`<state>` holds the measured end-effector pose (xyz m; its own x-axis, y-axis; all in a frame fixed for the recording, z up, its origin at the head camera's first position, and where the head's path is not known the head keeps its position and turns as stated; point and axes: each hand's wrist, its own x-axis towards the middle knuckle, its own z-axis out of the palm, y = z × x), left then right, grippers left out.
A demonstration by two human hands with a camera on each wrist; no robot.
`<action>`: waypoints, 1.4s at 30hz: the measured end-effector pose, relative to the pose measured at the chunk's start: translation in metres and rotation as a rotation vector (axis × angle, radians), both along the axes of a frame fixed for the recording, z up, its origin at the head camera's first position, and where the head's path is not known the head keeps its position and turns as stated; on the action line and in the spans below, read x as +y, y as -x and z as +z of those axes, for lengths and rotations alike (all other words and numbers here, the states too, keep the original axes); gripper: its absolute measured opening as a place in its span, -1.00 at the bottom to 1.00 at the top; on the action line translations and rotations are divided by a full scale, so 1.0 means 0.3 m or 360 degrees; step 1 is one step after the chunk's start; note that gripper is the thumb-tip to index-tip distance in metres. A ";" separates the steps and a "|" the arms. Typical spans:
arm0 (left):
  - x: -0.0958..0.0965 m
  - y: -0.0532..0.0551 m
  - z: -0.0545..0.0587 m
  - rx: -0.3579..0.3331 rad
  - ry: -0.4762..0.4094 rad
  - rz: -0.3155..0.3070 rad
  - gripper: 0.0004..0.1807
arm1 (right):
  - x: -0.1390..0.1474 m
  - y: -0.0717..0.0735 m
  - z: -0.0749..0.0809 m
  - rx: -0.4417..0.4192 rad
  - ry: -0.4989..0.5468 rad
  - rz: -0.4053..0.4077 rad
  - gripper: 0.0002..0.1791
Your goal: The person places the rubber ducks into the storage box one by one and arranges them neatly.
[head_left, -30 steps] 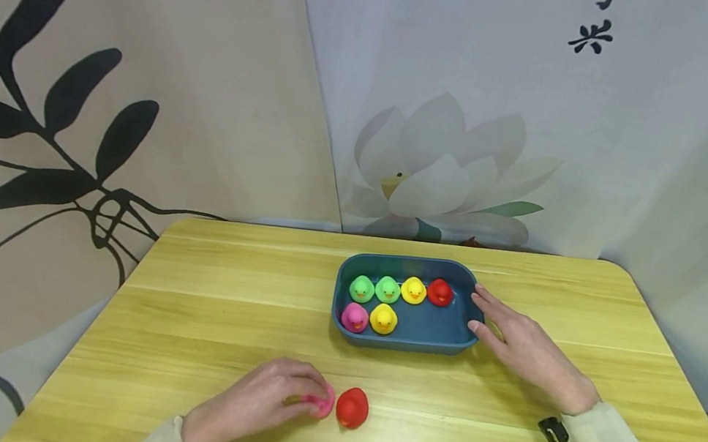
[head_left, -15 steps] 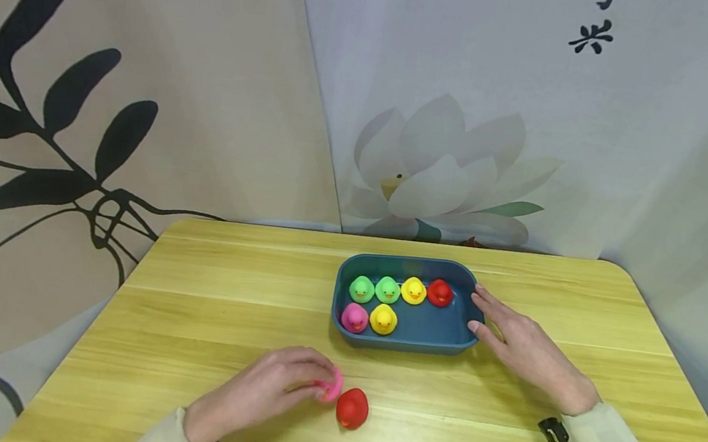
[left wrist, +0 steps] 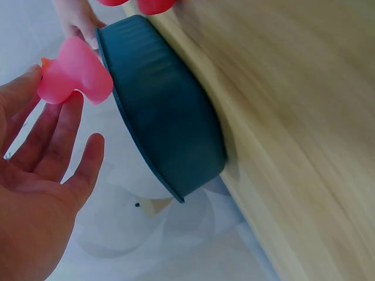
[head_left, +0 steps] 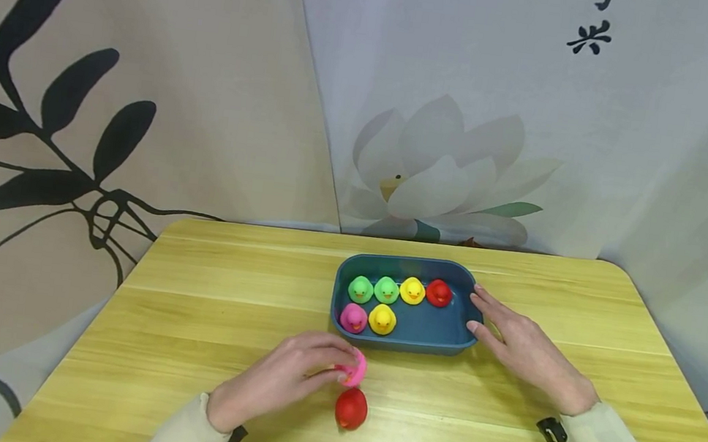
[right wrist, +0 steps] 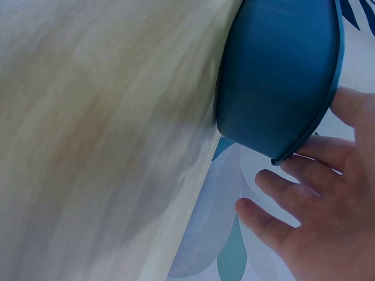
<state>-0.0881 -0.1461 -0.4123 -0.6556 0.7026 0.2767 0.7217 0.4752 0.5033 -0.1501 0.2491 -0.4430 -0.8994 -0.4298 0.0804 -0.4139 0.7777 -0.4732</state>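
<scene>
My left hand (head_left: pixel 289 374) pinches a pink rubber duck (head_left: pixel 354 370) between thumb and fingers, just in front of the blue tray (head_left: pixel 431 348). In the left wrist view the pink duck (left wrist: pixel 73 70) is held off the table, side-on, in front of the tray's rim. On the table below it sits a red rubber duck (head_left: pixel 351 409). My right hand (head_left: pixel 527 349) rests against the tray's right end, thumb and fingertips at the rim, fingers fairly straight. In the right wrist view those fingers (right wrist: pixel 281 193) spread beside the tray's end wall (right wrist: pixel 275 76).
Inside the tray, the back row has two green ducks (head_left: pixel 373 290), a yellow duck (head_left: pixel 412 291) and a red duck (head_left: pixel 439 293). A magenta duck (head_left: pixel 353 317) and another yellow duck (head_left: pixel 382 320) sit in front. The wooden table (head_left: pixel 220 286) meets a printed backdrop (head_left: pixel 224 87).
My left hand has lifted the pink duck from beside the red duck and carried it right and away from me, towards the tray. The right hand and the tray have stayed put.
</scene>
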 end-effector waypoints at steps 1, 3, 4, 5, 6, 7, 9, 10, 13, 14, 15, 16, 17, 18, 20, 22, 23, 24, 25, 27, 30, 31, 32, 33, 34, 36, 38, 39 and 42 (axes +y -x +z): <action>0.006 0.004 0.002 0.0013 -0.0012 -0.0003 -0.76 | 0.000 0.000 0.000 0.0002 0.0001 0.0001 -0.30; 0.018 0.014 0.007 0.0041 -0.0029 -0.0012 -0.76 | -0.001 0.001 0.000 0.0006 0.0004 0.0002 -0.30; 0.024 0.019 0.010 0.0052 -0.0041 -0.0018 -0.75 | 0.000 0.001 0.000 0.0009 0.0005 0.0003 -0.30; 0.030 0.024 0.011 0.0062 -0.0052 -0.0027 -0.74 | 0.000 0.002 0.000 0.0010 0.0004 0.0001 -0.30; 0.036 0.029 0.013 0.0065 -0.0067 -0.0033 -0.73 | -0.001 0.002 0.000 0.0010 0.0004 0.0000 -0.30; 0.043 0.034 0.015 0.0071 -0.0084 -0.0038 -0.72 | -0.001 0.002 0.000 0.0014 0.0005 -0.0002 -0.30; 0.055 0.044 0.018 0.0083 -0.0109 -0.0047 -0.70 | -0.002 0.003 0.001 0.0013 0.0004 -0.0005 -0.30; 0.062 0.049 0.020 0.0087 -0.0120 -0.0051 -0.69 | -0.002 0.003 0.001 0.0013 0.0002 -0.0004 -0.30; 0.083 0.066 0.022 0.0127 -0.0132 -0.0061 -0.66 | -0.003 0.004 0.001 0.0009 0.0005 0.0000 -0.30; 0.090 0.071 0.022 0.0141 -0.0136 -0.0066 -0.66 | -0.003 0.005 0.001 0.0004 0.0004 0.0002 -0.30; 0.097 0.075 0.021 0.0146 -0.0137 -0.0067 -0.66 | -0.004 0.006 0.000 0.0002 0.0003 0.0003 -0.30; 0.104 0.080 0.022 0.0152 -0.0138 -0.0066 -0.66 | -0.003 0.007 -0.001 0.0000 0.0001 0.0003 -0.30; 0.111 0.083 0.023 0.0157 -0.0138 -0.0063 -0.66 | -0.004 0.007 -0.001 -0.0002 0.0002 0.0003 -0.30; 0.118 0.088 0.022 0.0160 -0.0139 -0.0060 -0.66 | -0.004 0.007 -0.002 -0.0003 0.0002 0.0002 -0.30; 0.131 0.095 0.024 0.0149 -0.0145 -0.0048 -0.67 | -0.004 0.007 -0.002 -0.0006 -0.0001 -0.0002 -0.30; 0.143 0.105 0.024 0.0145 -0.0148 -0.0033 -0.67 | -0.004 0.006 -0.004 -0.0006 -0.0002 -0.0006 -0.30; 0.149 0.111 0.023 0.0144 -0.0159 -0.0033 -0.67 | -0.005 0.006 -0.004 -0.0007 -0.0001 -0.0007 -0.30; 0.155 0.117 0.021 0.0147 -0.0167 -0.0033 -0.68 | -0.005 0.005 -0.005 -0.0008 -0.0001 -0.0009 -0.30; 0.162 0.123 0.020 0.0143 -0.0179 -0.0035 -0.69 | -0.005 0.005 -0.004 -0.0011 -0.0001 -0.0011 -0.30; 0.174 0.137 0.018 0.0138 -0.0199 -0.0037 -0.70 | -0.006 0.005 -0.005 -0.0014 -0.0002 -0.0016 -0.30; 0.194 0.158 0.014 0.0126 -0.0215 -0.0033 -0.70 | -0.005 0.004 -0.004 -0.0016 -0.0002 -0.0023 -0.30; 0.200 0.165 0.012 0.0121 -0.0219 -0.0029 -0.70 | -0.004 0.004 -0.004 -0.0016 -0.0003 -0.0025 -0.29; 0.206 0.172 0.011 0.0115 -0.0220 -0.0020 -0.69 | -0.004 0.004 -0.004 -0.0016 -0.0003 -0.0026 -0.29; 0.210 0.178 0.009 0.0107 -0.0220 -0.0013 -0.69 | -0.003 0.004 -0.004 -0.0015 -0.0005 -0.0027 -0.29; 0.215 0.184 0.007 0.0097 -0.0223 -0.0006 -0.69 | -0.003 0.004 -0.004 -0.0014 -0.0004 -0.0026 -0.29; 0.223 0.195 0.001 0.0075 -0.0224 0.0005 -0.69 | -0.002 0.004 -0.005 -0.0014 -0.0002 -0.0025 -0.29; 0.231 0.205 -0.005 0.0053 -0.0219 0.0017 -0.69 | -0.002 0.004 -0.005 -0.0010 -0.0002 -0.0023 -0.29; 0.235 0.209 -0.008 0.0045 -0.0213 0.0026 -0.69 | -0.002 0.004 -0.005 -0.0009 -0.0003 -0.0021 -0.29; 0.249 0.220 -0.018 0.0033 -0.0185 0.0059 -0.68 | -0.002 0.005 -0.005 -0.0011 -0.0004 -0.0016 -0.29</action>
<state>-0.1542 -0.0714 -0.4177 -0.6737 0.6405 0.3686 0.7156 0.4410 0.5417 -0.1514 0.2485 -0.4445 -0.9042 -0.4209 0.0730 -0.4027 0.7831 -0.4738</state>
